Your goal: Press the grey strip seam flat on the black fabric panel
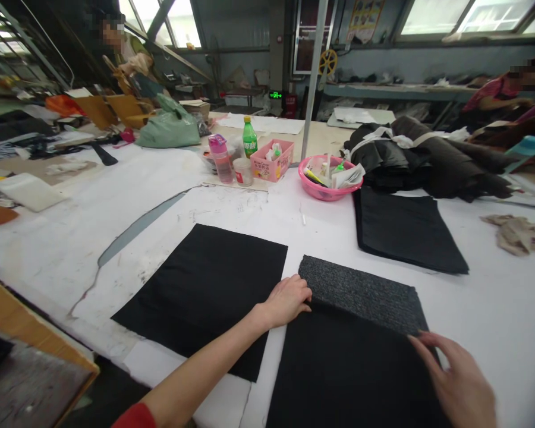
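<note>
A black cloth (356, 368) lies over a dark grey speckled piece (361, 291), whose far part shows beyond the cloth's edge. My left hand (289, 300) is closed on the black cloth's far left corner, fingers curled. At the far right corner my right hand (457, 371) pinches the same cloth between thumb and fingers. To the left, a separate flat black piece (209, 291) lies on the white-covered table (160, 238), partly behind my left forearm.
Black pieces (405, 229) are stacked at the right, near dark fabric rolls (428, 154). Farther back stand a pink basin (330, 191), pink box (267, 169), green bottle (249, 139) and a metal pole (314, 83). Two people are in the background.
</note>
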`<move>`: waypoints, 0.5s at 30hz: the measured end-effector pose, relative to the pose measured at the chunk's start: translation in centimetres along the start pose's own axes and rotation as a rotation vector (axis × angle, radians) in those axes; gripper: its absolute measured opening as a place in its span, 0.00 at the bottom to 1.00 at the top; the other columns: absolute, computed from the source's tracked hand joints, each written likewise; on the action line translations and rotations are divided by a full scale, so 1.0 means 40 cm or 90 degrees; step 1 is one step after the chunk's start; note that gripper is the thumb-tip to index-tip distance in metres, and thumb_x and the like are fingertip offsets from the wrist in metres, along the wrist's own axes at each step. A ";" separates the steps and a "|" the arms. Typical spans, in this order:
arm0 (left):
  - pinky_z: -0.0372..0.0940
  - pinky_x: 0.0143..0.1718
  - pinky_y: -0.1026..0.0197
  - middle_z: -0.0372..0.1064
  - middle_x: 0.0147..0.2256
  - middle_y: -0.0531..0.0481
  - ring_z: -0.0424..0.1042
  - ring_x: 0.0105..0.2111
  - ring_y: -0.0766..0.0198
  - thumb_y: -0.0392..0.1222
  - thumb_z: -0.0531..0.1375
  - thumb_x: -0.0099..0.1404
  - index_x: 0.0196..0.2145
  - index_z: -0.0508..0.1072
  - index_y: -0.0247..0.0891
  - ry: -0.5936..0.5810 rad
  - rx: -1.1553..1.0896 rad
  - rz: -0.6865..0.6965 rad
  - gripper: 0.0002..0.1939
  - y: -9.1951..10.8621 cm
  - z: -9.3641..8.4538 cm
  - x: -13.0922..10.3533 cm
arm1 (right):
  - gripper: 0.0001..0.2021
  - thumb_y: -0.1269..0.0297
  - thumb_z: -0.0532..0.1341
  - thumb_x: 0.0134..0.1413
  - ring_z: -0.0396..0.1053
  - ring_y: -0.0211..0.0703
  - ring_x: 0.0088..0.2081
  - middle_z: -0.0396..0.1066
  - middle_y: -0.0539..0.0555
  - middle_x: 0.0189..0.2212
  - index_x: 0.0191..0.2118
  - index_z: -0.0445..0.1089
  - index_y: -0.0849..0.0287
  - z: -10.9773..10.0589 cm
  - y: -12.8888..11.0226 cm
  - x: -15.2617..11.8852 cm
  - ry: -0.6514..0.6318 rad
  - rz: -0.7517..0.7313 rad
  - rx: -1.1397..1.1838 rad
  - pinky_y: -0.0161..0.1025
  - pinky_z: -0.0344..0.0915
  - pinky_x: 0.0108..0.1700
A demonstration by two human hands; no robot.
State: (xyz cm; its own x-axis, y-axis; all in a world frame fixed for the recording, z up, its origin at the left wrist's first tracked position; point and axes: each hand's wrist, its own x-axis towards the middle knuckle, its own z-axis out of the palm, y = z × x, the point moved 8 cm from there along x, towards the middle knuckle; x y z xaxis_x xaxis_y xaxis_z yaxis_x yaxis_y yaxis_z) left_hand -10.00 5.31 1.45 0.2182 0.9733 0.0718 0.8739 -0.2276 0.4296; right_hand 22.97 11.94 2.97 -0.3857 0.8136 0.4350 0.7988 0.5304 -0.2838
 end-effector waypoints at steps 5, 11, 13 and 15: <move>0.61 0.40 0.60 0.67 0.37 0.51 0.64 0.42 0.60 0.46 0.67 0.60 0.35 0.73 0.39 -0.015 0.008 0.010 0.10 -0.002 -0.002 0.006 | 0.16 0.50 0.51 0.69 0.64 0.51 0.50 0.67 0.55 0.48 0.52 0.66 0.53 0.194 -0.364 0.077 -0.133 -0.177 0.138 0.48 0.62 0.51; 0.62 0.39 0.61 0.67 0.37 0.51 0.65 0.42 0.60 0.48 0.67 0.60 0.35 0.73 0.40 -0.007 -0.002 0.008 0.11 -0.014 0.000 0.005 | 0.11 0.58 0.53 0.69 0.65 0.49 0.43 0.70 0.55 0.40 0.49 0.69 0.55 0.245 -0.443 0.090 -0.144 -0.221 0.160 0.46 0.61 0.43; 0.62 0.40 0.61 0.68 0.37 0.51 0.65 0.43 0.60 0.49 0.66 0.60 0.37 0.73 0.40 0.000 -0.010 0.005 0.12 -0.019 -0.003 0.003 | 0.11 0.59 0.53 0.69 0.65 0.48 0.42 0.70 0.54 0.39 0.48 0.70 0.54 0.246 -0.435 0.089 -0.140 -0.220 0.167 0.46 0.61 0.43; 0.63 0.42 0.60 0.68 0.37 0.50 0.65 0.43 0.60 0.49 0.65 0.62 0.38 0.72 0.40 0.014 -0.016 0.002 0.12 -0.023 -0.008 0.000 | 0.10 0.60 0.53 0.69 0.65 0.48 0.42 0.70 0.53 0.38 0.48 0.70 0.54 0.248 -0.431 0.088 -0.137 -0.222 0.172 0.45 0.61 0.43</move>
State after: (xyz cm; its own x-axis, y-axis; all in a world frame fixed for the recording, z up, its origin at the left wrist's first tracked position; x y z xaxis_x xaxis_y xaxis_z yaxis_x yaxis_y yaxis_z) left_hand -10.95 5.51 1.32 0.2106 0.9732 0.0923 0.8624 -0.2294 0.4513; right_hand 3.24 8.01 0.93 -0.7179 0.5924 0.3657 0.4678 0.7995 -0.3769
